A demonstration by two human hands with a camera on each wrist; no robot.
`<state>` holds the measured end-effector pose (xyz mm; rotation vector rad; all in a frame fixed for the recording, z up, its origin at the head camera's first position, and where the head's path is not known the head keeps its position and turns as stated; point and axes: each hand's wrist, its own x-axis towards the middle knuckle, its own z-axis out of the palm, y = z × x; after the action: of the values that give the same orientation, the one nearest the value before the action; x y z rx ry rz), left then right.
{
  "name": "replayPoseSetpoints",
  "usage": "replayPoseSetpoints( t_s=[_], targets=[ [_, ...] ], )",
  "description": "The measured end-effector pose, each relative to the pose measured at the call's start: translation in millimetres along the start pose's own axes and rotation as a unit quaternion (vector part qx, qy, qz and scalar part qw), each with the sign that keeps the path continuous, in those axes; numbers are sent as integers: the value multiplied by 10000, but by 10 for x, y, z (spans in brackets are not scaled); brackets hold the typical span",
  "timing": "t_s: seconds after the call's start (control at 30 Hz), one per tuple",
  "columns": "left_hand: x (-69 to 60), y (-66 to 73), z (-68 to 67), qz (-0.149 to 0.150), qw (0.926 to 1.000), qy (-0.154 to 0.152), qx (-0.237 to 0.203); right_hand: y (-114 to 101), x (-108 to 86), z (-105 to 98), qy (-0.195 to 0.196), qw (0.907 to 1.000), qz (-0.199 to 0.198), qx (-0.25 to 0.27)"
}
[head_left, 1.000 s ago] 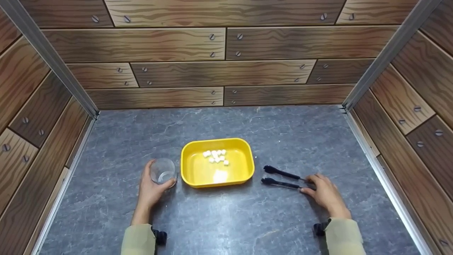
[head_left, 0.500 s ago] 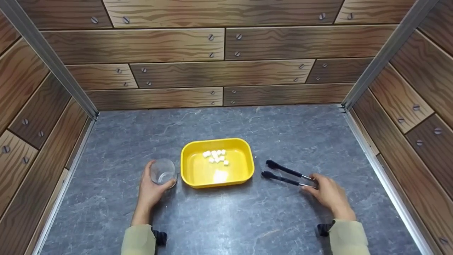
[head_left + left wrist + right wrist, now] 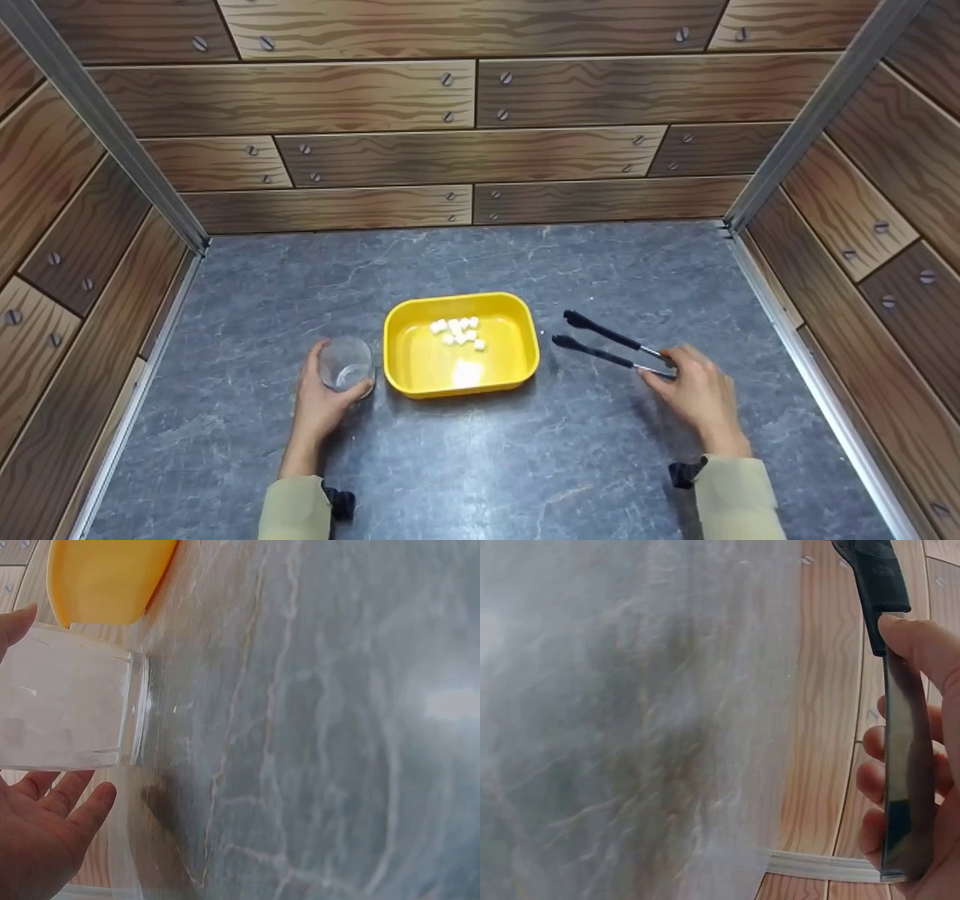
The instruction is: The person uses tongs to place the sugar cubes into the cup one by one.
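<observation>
A clear cup (image 3: 345, 361) stands on the table left of the yellow tray (image 3: 462, 386). My left hand (image 3: 319, 405) holds it, thumb on the right side and fingers on the left; the left wrist view shows the cup (image 3: 67, 701) with its base on the table. Several small white cubes (image 3: 459, 330) lie in the tray. Right of it, my right hand (image 3: 697, 390) grips black-and-silver tongs (image 3: 607, 345) by the metal end, their arms apart and tips toward the tray. In the right wrist view, thumb and fingers close round the metal part of the tongs (image 3: 907, 765).
The grey marbled table (image 3: 465, 465) is enclosed by wood-patterned walls (image 3: 375, 157) at the back, left and right, with metal strips along the corners and side edges. Tiny white specks lie on the table right of the tray.
My right hand has lifted the tongs slightly and moved them away from me, toward the back of the table. The left hand, cup, tray and cubes have stayed in place.
</observation>
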<state>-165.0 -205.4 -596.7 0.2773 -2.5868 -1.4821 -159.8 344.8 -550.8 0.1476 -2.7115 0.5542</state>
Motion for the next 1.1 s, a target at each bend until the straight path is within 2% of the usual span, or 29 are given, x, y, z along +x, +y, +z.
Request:
replayPoseSetpoints(
  t_s=[0.2, 0.33, 0.77, 1.1],
  targets=[
    [0, -2, 4, -35, 10000, -39, -3, -88, 120, -30, 605, 9972, -431, -29],
    [4, -3, 5, -14, 10000, -38, -63, -170, 201, -55, 796, 9943, -694, -114],
    [-7, 11, 7, -14, 10000, 7, -59, -496, 414, -59, 879, 9882, -1254, -83],
    [-4, 2, 10, -1, 10000, 11, -52, -703, 496, 12, 777, 9870, -1399, 107]
  ],
)
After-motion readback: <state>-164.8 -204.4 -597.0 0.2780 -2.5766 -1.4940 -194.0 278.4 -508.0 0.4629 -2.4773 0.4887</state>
